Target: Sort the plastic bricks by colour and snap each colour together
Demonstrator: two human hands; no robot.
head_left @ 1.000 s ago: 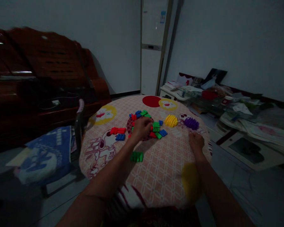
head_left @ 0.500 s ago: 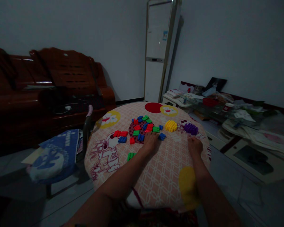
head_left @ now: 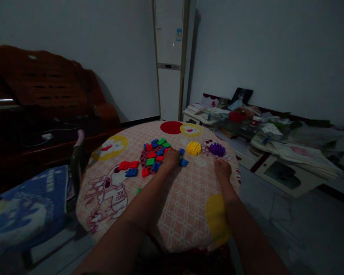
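My left hand point(head_left: 171, 157) reaches over the right edge of a cluster of plastic blocks, its fingers bent down and pressed together. A green block point(head_left: 179, 156) shows only as a sliver at its fingertips; the hand hides what it grips, if anything. Red blocks point(head_left: 151, 154), blue blocks point(head_left: 131, 172) and other green blocks point(head_left: 150, 162) lie on and around a dark red round patch point(head_left: 144, 157). My right hand point(head_left: 223, 169) rests as a fist on the cloth, with no object showing in it. Just beyond it sit a knobbly purple piece point(head_left: 217, 149) and a yellow one point(head_left: 194, 148).
A patterned cloth point(head_left: 186, 206) covers the round table. At the left stand a chair with a blue bag point(head_left: 34, 210) and a wooden sofa point(head_left: 46, 88). A low cabinet point(head_left: 278, 172) piled with papers runs along the right wall. A tall white air conditioner point(head_left: 169, 88) stands behind.
The view has turned right, so everything sits farther left. My left hand has moved slightly forward over the red and green blocks. My right fist stays near the purple piece.
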